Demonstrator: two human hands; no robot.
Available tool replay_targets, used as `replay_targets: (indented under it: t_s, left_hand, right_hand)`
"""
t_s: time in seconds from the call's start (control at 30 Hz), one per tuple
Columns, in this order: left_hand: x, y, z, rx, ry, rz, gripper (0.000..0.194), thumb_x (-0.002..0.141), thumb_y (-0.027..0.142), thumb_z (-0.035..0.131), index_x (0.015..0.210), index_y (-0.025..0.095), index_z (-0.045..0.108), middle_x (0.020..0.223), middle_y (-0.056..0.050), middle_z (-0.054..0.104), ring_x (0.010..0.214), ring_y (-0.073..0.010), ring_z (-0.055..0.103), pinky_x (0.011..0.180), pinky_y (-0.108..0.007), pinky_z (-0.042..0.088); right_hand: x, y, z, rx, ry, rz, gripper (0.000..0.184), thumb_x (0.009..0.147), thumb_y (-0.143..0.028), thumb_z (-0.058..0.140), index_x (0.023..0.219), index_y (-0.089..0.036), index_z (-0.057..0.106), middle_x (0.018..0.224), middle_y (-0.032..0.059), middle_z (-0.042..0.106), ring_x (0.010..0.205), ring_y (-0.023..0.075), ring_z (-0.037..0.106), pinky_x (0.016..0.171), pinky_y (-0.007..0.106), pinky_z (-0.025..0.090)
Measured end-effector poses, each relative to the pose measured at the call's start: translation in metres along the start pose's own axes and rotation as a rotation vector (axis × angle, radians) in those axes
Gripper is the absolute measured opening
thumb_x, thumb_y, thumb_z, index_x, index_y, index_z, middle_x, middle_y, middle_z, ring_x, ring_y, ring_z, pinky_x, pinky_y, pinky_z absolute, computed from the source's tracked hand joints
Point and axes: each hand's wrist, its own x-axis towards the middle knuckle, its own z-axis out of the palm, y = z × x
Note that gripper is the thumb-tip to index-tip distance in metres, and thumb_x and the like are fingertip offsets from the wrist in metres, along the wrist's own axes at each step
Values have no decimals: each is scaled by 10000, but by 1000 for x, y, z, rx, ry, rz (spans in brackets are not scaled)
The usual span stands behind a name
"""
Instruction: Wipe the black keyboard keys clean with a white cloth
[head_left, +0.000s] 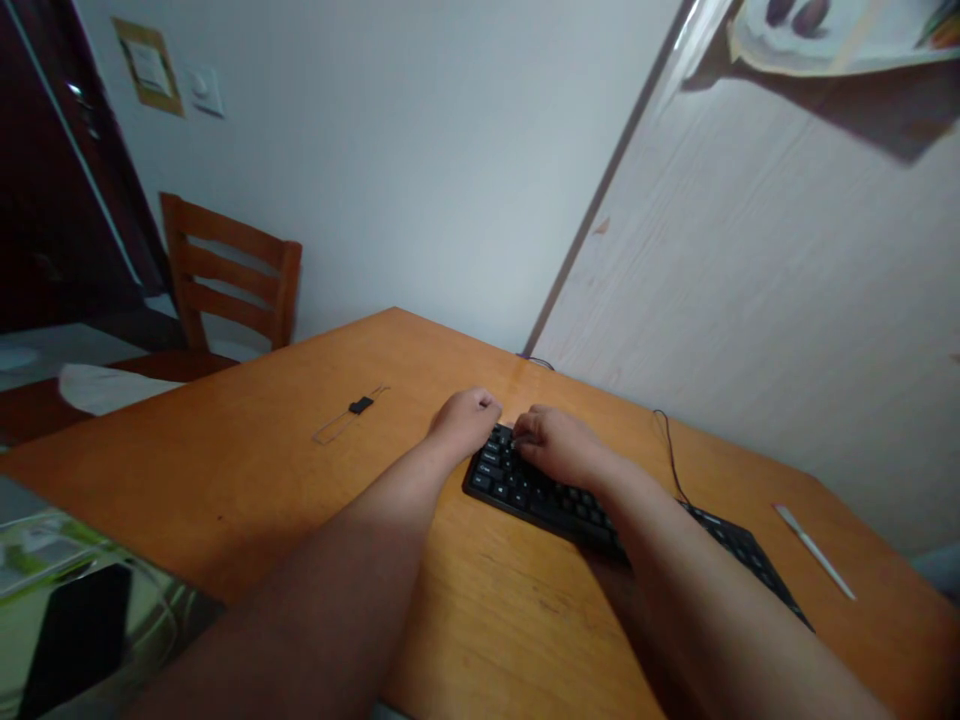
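A black keyboard (536,497) lies at an angle across the wooden table, its right part crossed by my right forearm. At its upper left corner, my left hand (463,420) is closed, fingers curled in, against or right beside the edge. My right hand (559,442) is over the keys at the left end, with fingers bent down and drawn together. Whatever either hand's fingertips grip is hidden. To the left of my left hand lies a small black piece with thin wire loops (361,405), flat on the table.
A slim white stick-like tool (816,552) lies right of the keyboard on the wooden table (480,620). A black cable (670,450) runs behind the keyboard. A wooden chair (236,275) stands back left. At lower left is a dark flat object (79,630) among pale cords.
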Motion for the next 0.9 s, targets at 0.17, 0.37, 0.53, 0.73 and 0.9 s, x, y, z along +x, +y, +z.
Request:
replay_targets:
  t_s: [0.17,0.37,0.53,0.73,0.9]
  left_hand:
    - [1,-2,1,-23,-5,-17,128,737,308,636,653,210,633,687,-7,646,725,-181,566,655,-268,420]
    - [2,-4,2,-6,-14,-18,114,746,303,637,685,209,653,706,-12,656,727,-184,572,656,-270,420]
    - [3,-5,2,0,-10,-14,114,752,301,636,679,214,650,703,-18,655,720,-187,570,659,-278,418]
    - [3,-6,3,17,-11,7,122,765,303,617,704,206,658,732,-34,670,739,-191,583,670,-278,426]
    - [3,-4,4,110,-23,-31,154,791,327,585,749,206,670,782,-27,688,758,-181,598,676,-264,443]
  right_hand:
    - [4,-5,-5,-100,-23,-16,149,809,-225,581,892,-213,705,909,83,655,815,213,593,625,295,356]
    - [5,-5,-5,-136,-37,-29,159,812,-236,566,883,-212,707,898,84,658,804,214,593,610,297,346]
    - [6,-4,-3,-108,-33,-41,162,817,-253,561,878,-209,705,893,90,663,799,219,593,613,301,347]
    - [1,11,-3,125,48,62,170,813,-271,586,940,-189,663,867,82,681,750,202,586,615,294,374]
    - [-7,20,-4,175,19,65,138,793,-218,577,904,-181,650,846,59,674,753,179,586,649,274,399]
